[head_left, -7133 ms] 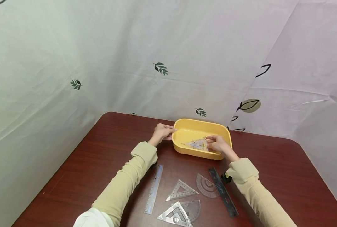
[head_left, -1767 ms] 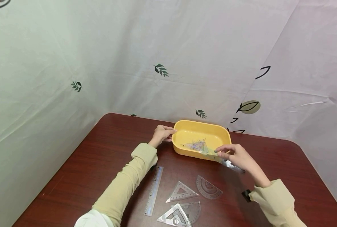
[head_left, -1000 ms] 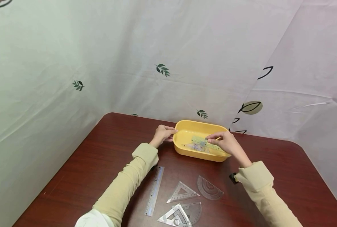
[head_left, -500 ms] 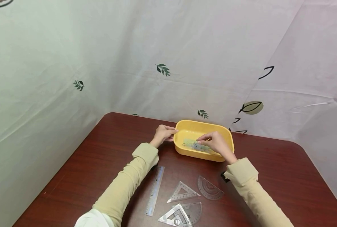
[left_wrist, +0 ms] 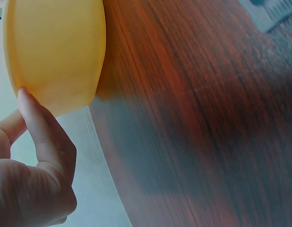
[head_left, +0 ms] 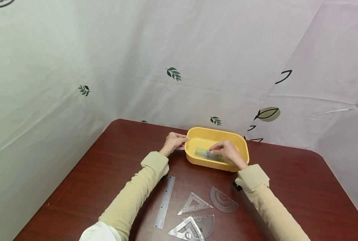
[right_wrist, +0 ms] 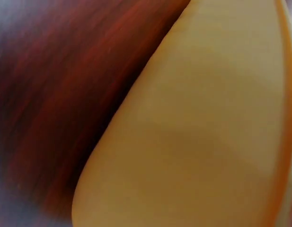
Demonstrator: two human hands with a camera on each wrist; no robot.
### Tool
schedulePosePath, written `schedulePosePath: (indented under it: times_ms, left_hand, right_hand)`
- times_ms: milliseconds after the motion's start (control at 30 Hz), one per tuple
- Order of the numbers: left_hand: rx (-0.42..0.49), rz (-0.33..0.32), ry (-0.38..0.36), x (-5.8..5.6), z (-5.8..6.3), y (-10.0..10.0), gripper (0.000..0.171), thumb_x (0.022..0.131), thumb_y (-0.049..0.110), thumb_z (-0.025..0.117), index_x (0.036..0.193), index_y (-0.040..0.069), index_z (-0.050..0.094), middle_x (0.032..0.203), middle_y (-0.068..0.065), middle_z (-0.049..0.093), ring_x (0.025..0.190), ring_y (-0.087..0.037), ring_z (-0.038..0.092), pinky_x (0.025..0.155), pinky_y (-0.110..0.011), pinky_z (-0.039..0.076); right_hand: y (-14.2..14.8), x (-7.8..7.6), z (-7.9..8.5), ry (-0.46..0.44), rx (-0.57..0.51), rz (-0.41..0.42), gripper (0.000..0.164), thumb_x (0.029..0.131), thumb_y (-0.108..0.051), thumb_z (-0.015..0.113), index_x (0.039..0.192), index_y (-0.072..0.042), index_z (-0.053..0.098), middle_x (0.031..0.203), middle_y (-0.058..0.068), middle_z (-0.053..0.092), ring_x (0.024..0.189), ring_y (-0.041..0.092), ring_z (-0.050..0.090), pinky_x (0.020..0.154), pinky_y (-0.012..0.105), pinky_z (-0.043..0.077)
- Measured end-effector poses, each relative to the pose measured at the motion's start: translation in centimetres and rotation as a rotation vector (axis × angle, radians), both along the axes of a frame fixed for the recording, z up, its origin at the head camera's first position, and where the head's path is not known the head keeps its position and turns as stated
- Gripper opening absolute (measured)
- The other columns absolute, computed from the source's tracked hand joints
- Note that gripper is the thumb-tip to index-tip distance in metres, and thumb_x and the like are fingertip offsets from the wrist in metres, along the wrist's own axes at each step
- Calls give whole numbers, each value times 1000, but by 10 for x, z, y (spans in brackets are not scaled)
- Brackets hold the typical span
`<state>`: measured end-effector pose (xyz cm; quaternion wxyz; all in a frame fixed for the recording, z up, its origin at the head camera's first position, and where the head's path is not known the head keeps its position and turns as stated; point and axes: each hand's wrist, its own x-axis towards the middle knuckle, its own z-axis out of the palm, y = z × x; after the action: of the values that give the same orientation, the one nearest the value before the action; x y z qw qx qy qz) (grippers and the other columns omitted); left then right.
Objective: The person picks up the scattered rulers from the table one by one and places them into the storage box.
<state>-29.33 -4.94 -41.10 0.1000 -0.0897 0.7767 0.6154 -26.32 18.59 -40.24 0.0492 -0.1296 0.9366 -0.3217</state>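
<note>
Pale sheet (head_left: 130,67), creased and printed with leaves: fills the background. Dark red-brown table (head_left: 91,177): spreads out in front of it, round at both far corners. Left sleeve (head_left: 130,197) and right sleeve (head_left: 272,204), pale yellow, rolled at the cuff: reach in from the lower edge.

Yellow tray (head_left: 213,134): sits near the far edge of the table, right of the middle. In the right wrist view, shows only as a close, blurred outer wall.

Of the hands, left hand (head_left: 172,143): grips the tray's left end, thumb over the rim, fingers outside. Right hand (head_left: 227,151): dips inside the tray, narrowed to a pinch on the greenish ruler (head_left: 200,151). Beneath that, more clear pieces; cannot tell them apart.

Nearer, flat on the table: clear ruler (head_left: 165,202), slanting beside the left sleeve; lower set square (head_left: 180,228), overlapping the lower protractor (head_left: 208,225); upper set square (head_left: 194,209), just above those two; upper protractor (head_left: 222,202), rightmost, near the right sleeve.
</note>
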Motion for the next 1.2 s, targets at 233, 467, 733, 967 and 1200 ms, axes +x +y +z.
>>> schedulePosePath:
  times_ms: [233, 467, 733, 967, 1200]
  left_hand:
    - [1, 1, -9, -2, -1, 1, 30, 86, 18, 73, 110, 1, 70, 98, -20, 71, 56, -10, 62, 50, -19, 58]
    - [3, -3, -3, -1, -1, 0, 29, 86, 18, 74, 110, 1, 71, 96, -20, 72, 55, -10, 62, 57, -25, 61]
    - [5, -1, -2, -2, -1, 0, 29, 86, 16, 73, 110, 0, 71, 96, -21, 72, 55, -10, 63, 57, -25, 61]
    - [-4, 3, 0, -2, 0, 0, 30, 86, 17, 73, 111, 1, 70, 98, -21, 71, 54, -8, 61, 62, -29, 62]
    - [-1, 3, 6, -1, -1, 1, 30, 86, 17, 73, 110, 0, 70, 99, -21, 71, 56, -10, 63, 59, -26, 62]
  right_hand:
    - [7, -5, -7, -93, -35, -25, 17, 86, -7, 72, 101, 2, 73, 91, 17, 73, 82, 22, 68, 66, 24, 54]
    - [7, -5, -14, -84, -36, -70, 15, 84, -6, 73, 97, 1, 73, 88, 16, 73, 79, 18, 66, 61, 19, 49]
    - [7, -1, -12, -76, -21, -104, 13, 86, -10, 71, 97, -2, 72, 90, 14, 71, 81, 21, 64, 63, 23, 49]
    - [8, 0, -9, -68, -9, -109, 15, 87, -13, 71, 98, -3, 72, 91, 13, 71, 81, 21, 63, 62, 24, 48]
    - [6, 3, -5, -71, -21, -103, 15, 85, -13, 72, 97, -3, 71, 88, 13, 70, 76, 19, 62, 59, 23, 46]
